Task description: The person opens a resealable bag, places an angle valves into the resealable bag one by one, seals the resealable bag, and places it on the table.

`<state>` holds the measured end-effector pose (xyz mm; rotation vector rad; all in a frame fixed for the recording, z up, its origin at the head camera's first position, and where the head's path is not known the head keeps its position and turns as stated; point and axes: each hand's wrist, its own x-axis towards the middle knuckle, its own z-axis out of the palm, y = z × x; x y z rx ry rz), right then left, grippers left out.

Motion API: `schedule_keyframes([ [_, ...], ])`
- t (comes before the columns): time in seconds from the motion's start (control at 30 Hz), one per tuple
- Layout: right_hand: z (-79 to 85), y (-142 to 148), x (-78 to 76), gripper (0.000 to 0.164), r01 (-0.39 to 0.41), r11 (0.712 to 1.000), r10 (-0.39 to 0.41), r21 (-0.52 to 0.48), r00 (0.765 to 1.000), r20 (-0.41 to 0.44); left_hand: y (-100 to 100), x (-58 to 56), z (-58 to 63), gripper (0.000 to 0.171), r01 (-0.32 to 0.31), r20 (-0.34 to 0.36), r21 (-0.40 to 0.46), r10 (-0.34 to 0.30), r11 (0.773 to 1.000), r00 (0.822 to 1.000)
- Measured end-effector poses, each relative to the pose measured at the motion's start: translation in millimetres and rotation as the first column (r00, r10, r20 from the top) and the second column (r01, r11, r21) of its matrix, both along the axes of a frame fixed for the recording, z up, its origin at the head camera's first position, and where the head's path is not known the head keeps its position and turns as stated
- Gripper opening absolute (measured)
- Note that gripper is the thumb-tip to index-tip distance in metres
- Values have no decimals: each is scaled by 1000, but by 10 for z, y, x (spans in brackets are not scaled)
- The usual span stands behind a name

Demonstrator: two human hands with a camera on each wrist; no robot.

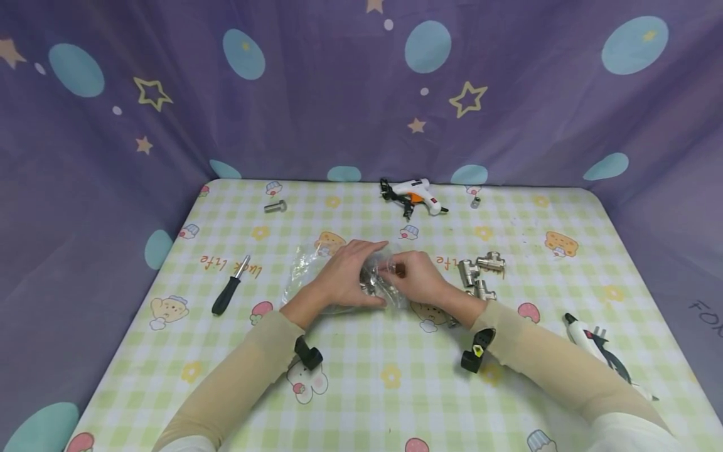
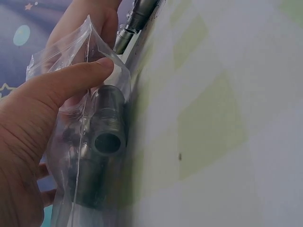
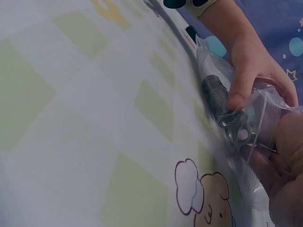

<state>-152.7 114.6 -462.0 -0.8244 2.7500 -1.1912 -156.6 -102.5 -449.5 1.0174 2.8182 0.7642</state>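
Observation:
On the table, a clear zip plastic bag (image 1: 302, 276) holds several shiny metal pipe fittings (image 2: 108, 125). My left hand (image 1: 350, 273) grips the bag from its left side, the thumb pressing on the plastic over the fittings in the left wrist view. From the right, my right hand (image 1: 420, 276) reaches in at the bag's mouth, its fingers (image 3: 260, 165) bent and right at a fitting (image 3: 239, 132). Plastic and the hand itself hide its grasp, so I cannot tell whether it pinches that fitting.
Loose metal tee fittings (image 1: 469, 273) lie right of the bag, partly behind my right forearm. A screwdriver (image 1: 228, 292) lies to the left, a bolt (image 1: 275, 206) behind it. One glue gun (image 1: 418, 193) rests at the back near a small metal piece (image 1: 476, 202), another (image 1: 599, 348) at right.

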Motion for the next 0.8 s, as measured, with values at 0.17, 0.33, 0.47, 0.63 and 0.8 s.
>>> schedule_keyframes([
  [0.17, 1, 29, 13, 15, -30, 1000, 30, 4, 999, 13, 3, 6, 6, 117, -3, 8, -10, 3, 1000, 1000],
  [0.33, 21, 78, 11, 17, -39, 999, 39, 2, 999, 24, 8, 5, 2, 118, -5, 8, -8, 5, 1000, 1000],
  [0.47, 57, 160, -2, 17, -33, 999, 33, 5, 999, 42, 8, 3, -8, 119, -10, 13, -13, 10, 1000, 1000],
  [0.63, 143, 309, -18, 15, -8, 1000, 8, -9, 998, 57, 9, 2, -11, 120, -18, 26, -30, 18, 999, 999],
  [0.8, 243, 508, -23, 15, 23, 1000, -23, 4, 999, 33, 9, -2, -9, 121, -14, 18, -30, 14, 999, 1000],
])
